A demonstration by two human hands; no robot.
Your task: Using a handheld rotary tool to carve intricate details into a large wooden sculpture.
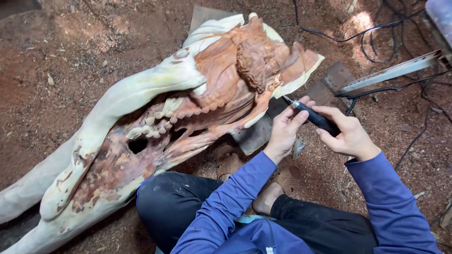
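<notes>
Both hands clenched on a black rotary carving tool (316, 118), left hand (285, 127) near its tip, right hand (346, 133) behind, tip beside the wooden carving (188, 108), sawdust floor (61, 61), black cables (376, 42) far right.

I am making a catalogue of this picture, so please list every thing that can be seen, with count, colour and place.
wood carving: one, pale and reddish-brown, lying across the ground, left to centre
rotary tool: one, black, in both hands, tip near the carving's edge
cables: several, black, upper right
metal bar: one, whitish, right
ground: red-brown, with wood dust
left hand: one, on the tool's front
right hand: one, gripping the tool's rear
</notes>
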